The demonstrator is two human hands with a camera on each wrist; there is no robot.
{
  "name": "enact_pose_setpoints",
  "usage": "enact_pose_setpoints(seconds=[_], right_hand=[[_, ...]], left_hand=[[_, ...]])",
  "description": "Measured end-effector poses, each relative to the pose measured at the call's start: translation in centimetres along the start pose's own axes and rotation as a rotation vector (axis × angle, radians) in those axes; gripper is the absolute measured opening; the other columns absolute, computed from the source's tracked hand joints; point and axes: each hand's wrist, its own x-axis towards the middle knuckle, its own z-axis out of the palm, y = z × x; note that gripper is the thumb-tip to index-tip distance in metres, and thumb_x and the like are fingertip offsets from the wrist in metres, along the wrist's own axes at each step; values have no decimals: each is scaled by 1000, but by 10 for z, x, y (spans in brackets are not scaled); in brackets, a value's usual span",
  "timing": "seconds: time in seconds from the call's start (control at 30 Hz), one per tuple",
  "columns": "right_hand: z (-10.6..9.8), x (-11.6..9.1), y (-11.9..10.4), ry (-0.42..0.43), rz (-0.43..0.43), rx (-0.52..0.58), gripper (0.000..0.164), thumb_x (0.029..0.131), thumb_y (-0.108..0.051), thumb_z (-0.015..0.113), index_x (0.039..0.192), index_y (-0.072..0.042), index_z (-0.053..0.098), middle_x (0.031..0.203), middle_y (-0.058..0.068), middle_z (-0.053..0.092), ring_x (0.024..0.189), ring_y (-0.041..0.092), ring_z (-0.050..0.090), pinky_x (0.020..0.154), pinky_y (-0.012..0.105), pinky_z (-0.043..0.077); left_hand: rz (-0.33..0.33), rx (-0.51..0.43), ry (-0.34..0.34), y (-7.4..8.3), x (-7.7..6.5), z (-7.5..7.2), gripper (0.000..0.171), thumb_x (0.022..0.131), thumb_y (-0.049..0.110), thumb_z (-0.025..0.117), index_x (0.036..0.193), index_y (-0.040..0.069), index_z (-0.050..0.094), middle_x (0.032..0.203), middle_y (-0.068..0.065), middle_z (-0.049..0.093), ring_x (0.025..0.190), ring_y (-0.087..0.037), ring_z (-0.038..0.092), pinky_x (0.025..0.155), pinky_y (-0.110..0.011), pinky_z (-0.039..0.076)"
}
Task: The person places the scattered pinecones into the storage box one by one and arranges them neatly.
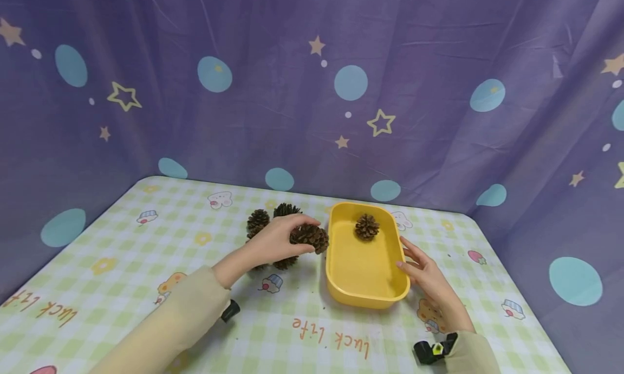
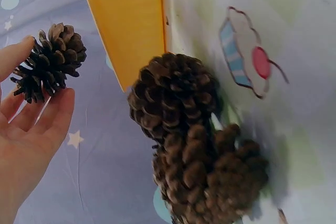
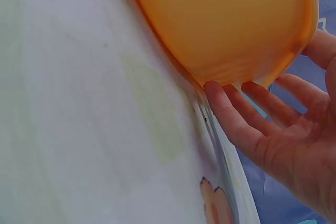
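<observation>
My left hand (image 1: pixel 280 238) pinches a brown pine cone (image 1: pixel 312 238) between thumb and fingers, just outside the left rim of a yellow box (image 1: pixel 368 300). In the left wrist view this pine cone (image 2: pixel 55 59) is held by its side, above the table. Several other pine cones (image 1: pixel 257 222) stand in a cluster beneath and behind that hand, partly hidden by it. One pine cone (image 1: pixel 367 227) lies inside the box, toward its far end. On the box's right side my right hand (image 1: pixel 429 279) holds the wall, thumb at the rim and fingers (image 3: pixel 233 116) against the outside.
A green-and-white checked cloth (image 1: pixel 136 287) with printed cakes and lettering covers the table. Behind and beside the table hangs a purple curtain (image 1: pixel 283 108) with stars and blue spots. Black straps or devices (image 1: pixel 435 349) sit at the wrists.
</observation>
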Motion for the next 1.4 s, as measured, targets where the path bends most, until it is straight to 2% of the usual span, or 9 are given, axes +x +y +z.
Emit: enact_pose_setpoints(seconds=[0.13,0.27,0.4,0.63,0.93,1.2,1.4], right_hand=[[1,0,0,5,13,1,65,91,-18,55,146,-22,20,142,18,30,112,26,53,77,29,53],[2,0,2,18,18,1,65,91,-19,56,146,-21,21,142,18,31,113,29,52,77,30,53],[3,-2,8,18,27,12,65,91,-18,56,146,-20,21,141,19,32,116,31,50,77,30,54],[4,-3,9,35,28,8,64,90,-19,56,146,-23,23,140,18,34,119,33,46,76,25,52],[0,-2,6,37,23,-16,64,91,-19,56,146,-23,23,141,18,33,116,30,49,71,23,51],[-1,-2,4,26,17,-2,66,90,-21,57,146,-22,21,142,18,32,116,27,50,76,25,52],[0,1,3,32,13,-3,65,90,-21,57,146,-23,23,141,17,33,119,33,46,78,25,52]], left_hand=[[27,9,13,3,10,1,47,80,30,70,123,17,56,122,3,56,115,-16,51,97,-37,43],[50,4,26,5,18,4,46,79,28,71,120,16,57,120,1,55,109,-16,53,89,-34,48],[31,-7,5,6,24,11,46,78,28,72,120,17,57,120,1,54,107,-15,52,83,-30,50],[15,1,-18,4,42,20,45,79,29,71,121,19,56,120,1,53,107,-15,52,85,-29,49],[-36,20,-48,6,67,23,49,81,30,69,126,17,54,126,-1,50,113,-18,50,87,-32,48],[-20,49,-74,8,87,29,46,80,25,70,124,19,55,121,0,53,111,-16,51,90,-32,47],[-3,111,-112,9,100,32,48,81,23,70,125,14,54,121,-1,53,112,-16,51,92,-31,46]])
